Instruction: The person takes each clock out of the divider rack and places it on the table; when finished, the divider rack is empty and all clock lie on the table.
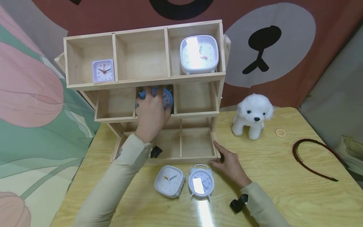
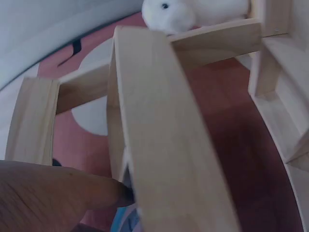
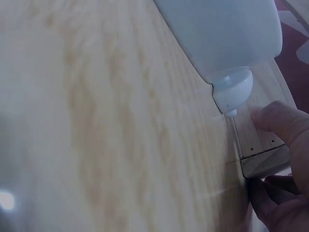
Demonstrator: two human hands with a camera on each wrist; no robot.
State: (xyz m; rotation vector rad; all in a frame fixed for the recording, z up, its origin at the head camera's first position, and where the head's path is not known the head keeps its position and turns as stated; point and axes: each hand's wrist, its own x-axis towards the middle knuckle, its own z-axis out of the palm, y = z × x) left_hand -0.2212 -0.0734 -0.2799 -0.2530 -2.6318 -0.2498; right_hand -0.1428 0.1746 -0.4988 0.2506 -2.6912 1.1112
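My left hand (image 1: 150,116) reaches into the middle compartment of the wooden shelf's (image 1: 144,82) second tier. Its fingers and thumb grip a blue alarm clock (image 1: 168,100), which the hand partly hides. At the lower right, my right hand (image 1: 231,164) holds the bottom tier's front corner, thumb on the front board (image 3: 260,137) and fingers round the side. Just left of that hand, a white round alarm clock (image 1: 206,179) stands on the table beside a white rounded-square clock (image 1: 167,186). In the right wrist view, a pale clock's (image 3: 227,34) foot is close to the thumb.
On the top tier, a small purple clock (image 1: 97,76) sits at left and a larger white clock (image 1: 213,58) at right. Right of the shelf are a white toy dog (image 1: 253,108), a small beige ring (image 1: 280,133) and a dark brown headband (image 1: 304,167) on the table (image 1: 272,195).
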